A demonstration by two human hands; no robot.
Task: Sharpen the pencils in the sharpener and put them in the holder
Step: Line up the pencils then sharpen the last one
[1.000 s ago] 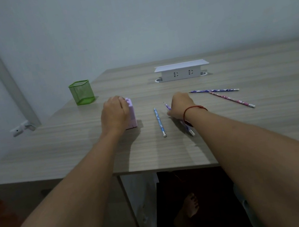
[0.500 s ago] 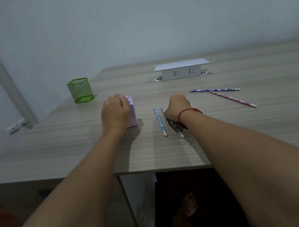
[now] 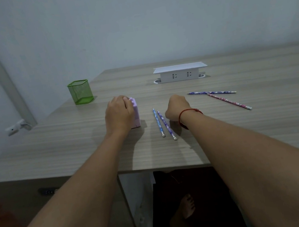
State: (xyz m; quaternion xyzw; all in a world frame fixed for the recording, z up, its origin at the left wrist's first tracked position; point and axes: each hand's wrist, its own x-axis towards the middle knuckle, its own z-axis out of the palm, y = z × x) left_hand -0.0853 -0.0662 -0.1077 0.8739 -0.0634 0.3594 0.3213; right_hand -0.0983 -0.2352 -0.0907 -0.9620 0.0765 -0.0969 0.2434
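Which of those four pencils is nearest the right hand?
The purple pencil beside the blue pencil, just left of the right hand; the other two lie farther right.

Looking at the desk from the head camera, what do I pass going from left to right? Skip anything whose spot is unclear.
Green holder → left hand → purple sharpener → blue pencil → purple pencil → right hand → crossed pair of pencils.

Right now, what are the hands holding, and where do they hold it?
The left hand grips the purple sharpener over its top and left side. The right hand is curled beside two pencils and holds neither.
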